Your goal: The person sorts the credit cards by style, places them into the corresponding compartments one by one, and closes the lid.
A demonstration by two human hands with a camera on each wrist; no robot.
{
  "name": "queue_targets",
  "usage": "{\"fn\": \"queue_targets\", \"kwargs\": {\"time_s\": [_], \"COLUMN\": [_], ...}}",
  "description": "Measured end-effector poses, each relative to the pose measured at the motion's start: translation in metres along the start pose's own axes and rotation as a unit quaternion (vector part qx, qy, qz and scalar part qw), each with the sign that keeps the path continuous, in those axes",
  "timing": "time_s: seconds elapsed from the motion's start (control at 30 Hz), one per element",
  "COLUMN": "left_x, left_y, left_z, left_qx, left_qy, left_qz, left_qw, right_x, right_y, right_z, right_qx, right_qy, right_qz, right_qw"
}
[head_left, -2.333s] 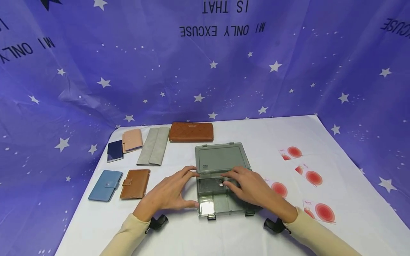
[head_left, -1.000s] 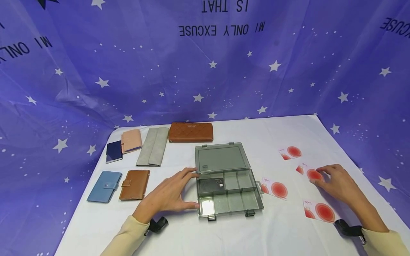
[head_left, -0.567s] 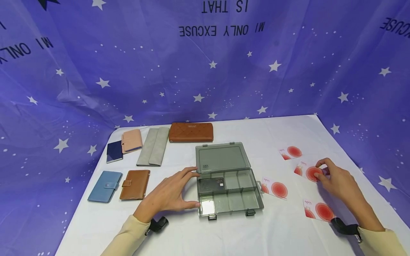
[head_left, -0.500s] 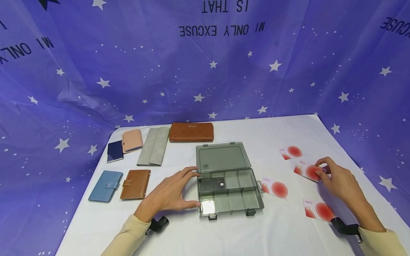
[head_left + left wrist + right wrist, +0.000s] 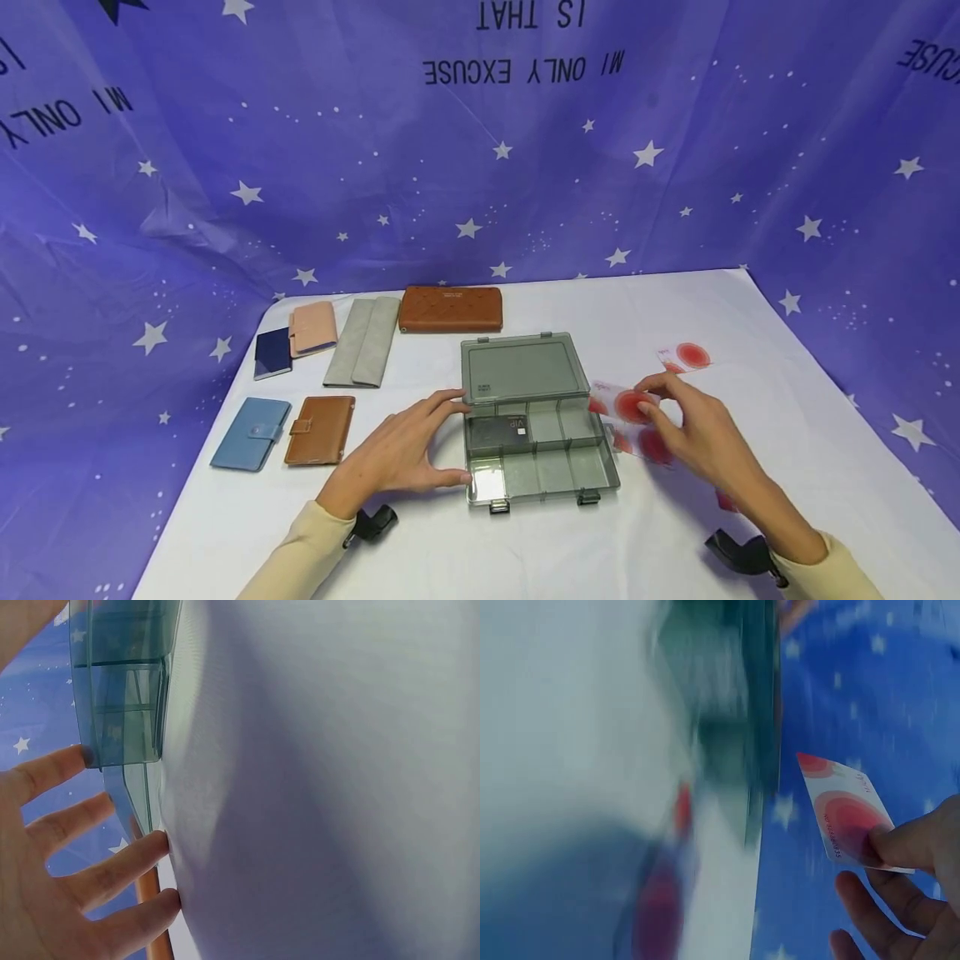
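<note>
Between thumb and fingers, my right hand pinches a white plastic card with red circles, raised off the table. In the head view the card is just right of a translucent grey-green divided plastic box, partly above another red-and-white card. The box lies with its lid folded back. A black card marked VIP sits in its upper left compartment. My left hand has spread, fairly straight fingers at the box's left side; a fingertip touches its corner.
Another red-and-white card lies at the right; one is mostly hidden under my right forearm. To the left lie blue, brown, navy and peach card holders, a grey wallet and a brown zip wallet.
My right hand left the box, reached the cards on the right, picked one up and has carried it left toward the box. My left hand stays at the box's side.
</note>
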State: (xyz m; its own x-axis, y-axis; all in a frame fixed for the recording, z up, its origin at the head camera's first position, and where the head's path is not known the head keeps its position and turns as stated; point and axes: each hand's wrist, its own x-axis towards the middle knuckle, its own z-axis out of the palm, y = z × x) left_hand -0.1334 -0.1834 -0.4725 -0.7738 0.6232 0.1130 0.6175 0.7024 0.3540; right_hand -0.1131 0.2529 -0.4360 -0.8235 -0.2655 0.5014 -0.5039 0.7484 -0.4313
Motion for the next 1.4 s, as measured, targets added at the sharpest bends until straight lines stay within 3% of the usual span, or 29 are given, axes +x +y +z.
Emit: {"fn": "queue_targets", "kwargs": {"time_s": [0.27, 0.5, 0.67, 0.9, 1.2, 1.4], "left_x": [0.0, -0.001, -0.001, -0.001, 0.0, -0.001], "left_y": [0.0, 0.0, 0.0, -0.001, -0.001, -0.001], "left_z": [0.0, -0.001, 0.0, 0.0, -0.002, -0.001], "left_qx": [0.004, 0.003, -0.001, 0.002, 0.005, 0.005], "left_qy": [0.001, 0.0, 0.001, 0.004, 0.006, 0.003], "left_qz": [-0.001, -0.003, 0.0, 0.004, 0.002, 0.005], "left_qw": [1.0, 1.0, 1.0, 1.0, 1.0, 1.0], "right_x": [-0.003, -0.007, -0.007, -0.007, -0.005, -0.002], "right_y": [-0.057, -0.083, -0.087, -0.088, -0.091, -0.086], "right_z": [0.043, 0.075, 0.091, 0.098, 0.095, 0.087], "right_qx": [0.09, 0.087, 0.052, 0.025, -0.046, -0.019], "right_qy": [-0.067, -0.143, -0.163, -0.165, -0.206, -0.19], "right_qz": [-0.092, -0.086, -0.074, -0.078, -0.085, -0.084], "right_qw": [0.989, 0.982, 0.982, 0.983, 0.974, 0.978]}}
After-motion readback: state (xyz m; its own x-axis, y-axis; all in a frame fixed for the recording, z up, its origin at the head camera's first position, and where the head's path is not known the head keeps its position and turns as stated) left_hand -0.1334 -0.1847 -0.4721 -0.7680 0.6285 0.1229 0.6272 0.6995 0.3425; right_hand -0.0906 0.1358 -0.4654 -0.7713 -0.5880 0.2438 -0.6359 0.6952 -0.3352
